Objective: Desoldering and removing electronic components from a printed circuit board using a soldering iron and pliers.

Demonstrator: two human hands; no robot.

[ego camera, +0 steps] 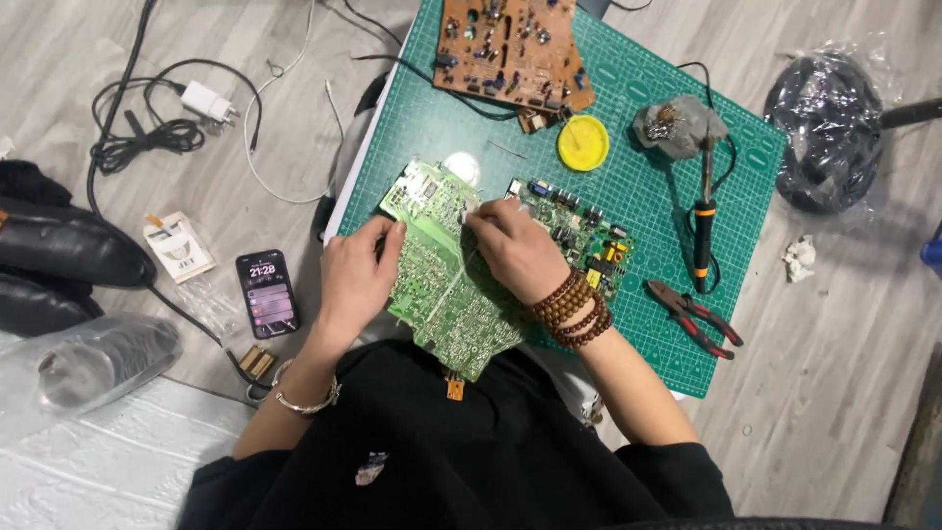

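Left hand (355, 270) fingers clamped on pale green printed circuit board (446, 285); right hand (515, 250) fingers pinched together upon it; round yellow tin (583, 142), black-handled soldering iron (703, 221), red-handled pliers (692, 316) nearby on green cutting mat (638, 196).

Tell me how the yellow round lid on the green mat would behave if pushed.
The yellow round lid lies flat on the green mat, so it would probably slide rather than roll. It looks thin and plastic, likely light. Tipped on edge, it could roll.

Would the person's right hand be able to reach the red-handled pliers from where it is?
Probably yes: the pliers lie on the green mat beside the right hand, nothing between them.
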